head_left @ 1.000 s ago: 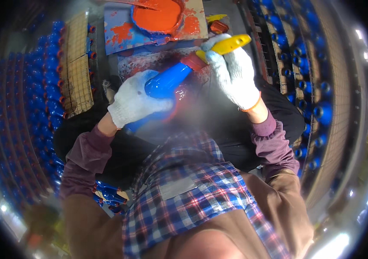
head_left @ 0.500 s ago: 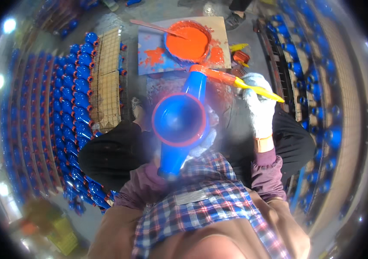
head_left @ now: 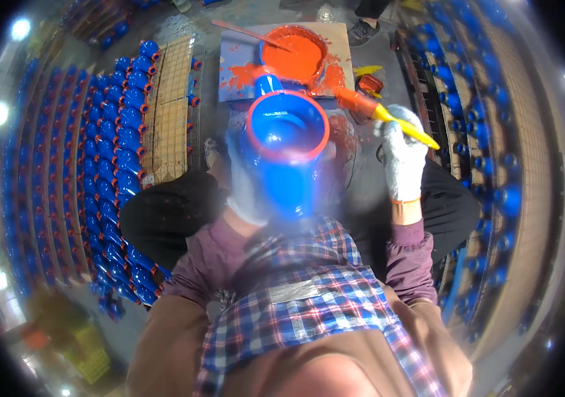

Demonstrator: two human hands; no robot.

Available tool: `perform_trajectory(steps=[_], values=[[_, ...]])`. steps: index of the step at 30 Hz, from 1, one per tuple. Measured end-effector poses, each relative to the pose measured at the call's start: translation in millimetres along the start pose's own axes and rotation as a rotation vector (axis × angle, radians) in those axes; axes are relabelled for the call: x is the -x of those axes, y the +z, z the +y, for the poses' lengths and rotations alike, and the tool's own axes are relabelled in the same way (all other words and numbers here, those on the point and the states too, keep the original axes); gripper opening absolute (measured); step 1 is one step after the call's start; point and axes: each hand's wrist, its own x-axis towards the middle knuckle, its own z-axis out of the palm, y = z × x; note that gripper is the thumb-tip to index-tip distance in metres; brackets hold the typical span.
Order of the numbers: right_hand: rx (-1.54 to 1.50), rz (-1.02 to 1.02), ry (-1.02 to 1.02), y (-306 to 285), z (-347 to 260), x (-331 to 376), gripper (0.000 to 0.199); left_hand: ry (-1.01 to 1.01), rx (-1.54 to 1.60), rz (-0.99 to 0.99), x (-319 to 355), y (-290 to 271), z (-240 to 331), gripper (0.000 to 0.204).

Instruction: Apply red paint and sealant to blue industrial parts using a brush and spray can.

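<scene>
My left hand (head_left: 248,188), in a whitish glove, is wrapped round a glossy blue pipe fitting (head_left: 289,182) in front of my lap; the fitting hides part of its fingers. The fitting's wide round mouth faces up and has an orange-red rim. Its narrower far end points toward the paint, and the near end is blurred. To the right, my gloved right hand (head_left: 403,149) grips a paintbrush (head_left: 378,111) by its yellow handle. The brush's orange-coated head points left and stands apart from the fitting.
Ahead, a paint-splashed board (head_left: 242,56) carries a bucket of orange paint (head_left: 299,59) with a stick (head_left: 246,34) in it. An orange-stained item (head_left: 370,84) lies right of the board. Blue fittings (head_left: 130,122) line the left; more fill racks (head_left: 487,159) at right. Another person's shoe (head_left: 364,31) is beyond.
The brush has come off the fitting's far end and moved slightly right. My left hand has turned the fitting, its far end swinging left and its wide mouth rising away from me.
</scene>
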Motion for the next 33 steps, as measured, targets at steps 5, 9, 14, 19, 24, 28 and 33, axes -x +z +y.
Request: perform_trajectory(steps=[5, 9, 14, 19, 24, 28, 33], values=[[0.041, 0.031, -0.206, -5.6, -27.8, -2.6, 0.027, 0.068, -0.152, 0.044, -1.0, 2.5, 26.7, 0.079], [0.092, 0.079, -0.125, -8.9, -42.8, -9.3, 0.028, 0.012, -0.243, 0.111, -6.9, -4.1, 31.2, 0.085], [0.048, 0.069, -0.055, 6.7, -29.7, -33.9, 0.025, -0.096, -0.575, 0.234, -22.7, -8.1, 32.0, 0.086], [0.495, -0.052, -0.04, 13.1, -1.5, -75.6, 0.036, -0.311, -1.115, 0.07, -28.4, 6.1, 46.9, 0.063], [0.874, -0.258, -0.018, 21.8, 39.7, -95.5, 0.045, -0.118, -2.484, -0.198, -29.3, 22.1, 37.8, 0.073], [0.907, -0.363, -0.069, 24.2, 53.8, -85.4, 0.042, 0.111, -2.924, -0.433, -22.5, 36.2, 27.0, 0.079], [0.886, -0.355, -0.217, 27.2, 44.4, -69.7, 0.038, 0.076, -2.994, -0.51, -22.6, 55.6, 20.4, 0.077]])
